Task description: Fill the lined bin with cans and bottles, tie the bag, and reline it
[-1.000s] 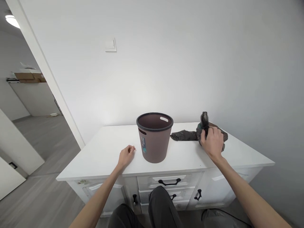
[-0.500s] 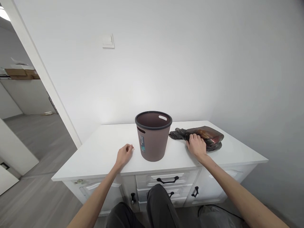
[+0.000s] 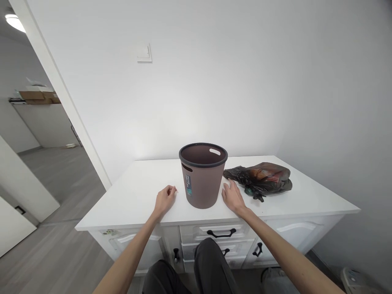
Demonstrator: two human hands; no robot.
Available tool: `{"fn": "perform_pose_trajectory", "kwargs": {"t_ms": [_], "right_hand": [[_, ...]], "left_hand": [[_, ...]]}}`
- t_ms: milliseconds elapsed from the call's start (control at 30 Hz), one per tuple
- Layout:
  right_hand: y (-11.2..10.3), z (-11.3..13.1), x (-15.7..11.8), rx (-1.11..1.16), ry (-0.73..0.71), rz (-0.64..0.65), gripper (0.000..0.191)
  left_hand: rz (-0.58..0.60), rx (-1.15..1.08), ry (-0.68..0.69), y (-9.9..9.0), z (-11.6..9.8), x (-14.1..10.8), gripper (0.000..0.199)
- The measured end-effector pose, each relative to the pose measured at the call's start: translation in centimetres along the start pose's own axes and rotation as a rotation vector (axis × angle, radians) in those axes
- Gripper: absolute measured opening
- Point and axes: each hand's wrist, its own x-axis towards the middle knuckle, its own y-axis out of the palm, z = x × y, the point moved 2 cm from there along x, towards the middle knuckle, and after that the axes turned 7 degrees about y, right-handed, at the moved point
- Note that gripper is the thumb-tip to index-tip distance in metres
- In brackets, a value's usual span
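Note:
A mauve-brown plastic trash bin with a dark rim stands upright on a white cabinet top. Its side carries a dark label, and cut-out handle slots show below the rim. My left hand rests on the surface to the left of the bin, apart from it, with its fingers curled in and nothing visible in them. On the bin's right side my right hand is open, fingers slightly spread and close to the bin's wall. Beyond it lies a dark, translucent plastic bag with reddish-orange contents; its twisted end reaches behind the bin.
Below the top are drawers with black handles and cupboard doors. My knees are against the front. A white wall with a light switch rises behind. At left, a doorway opens to a room with cardboard boxes.
My right hand has let go of the plastic bag and moved left to beside the bin. The bag's near corner now sags toward the front. The view has shifted slightly left.

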Motion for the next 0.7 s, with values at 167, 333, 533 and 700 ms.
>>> {"fn": "perform_pose_trajectory", "kwargs": {"t_ms": [167,333,533,700], "right_hand": [[0.6,-0.9,2.4,-0.021,0.146,0.039,0.055],[1.9,-2.5,4.2,-0.002,0.171,0.086,0.061],[2.9,-3.5,4.1,0.013,0.127,0.114,0.064],[2.2,-3.0,1.9,0.015,0.067,0.127,0.063]], "left_hand": [[-0.002,0.003,0.014,0.2,0.5,0.2,0.041],[0.006,0.014,0.019,0.5,1.0,0.4,0.040],[0.012,0.013,0.011,0.8,1.1,0.5,0.041],[0.007,-0.003,0.005,0.5,0.9,0.5,0.041]]}}
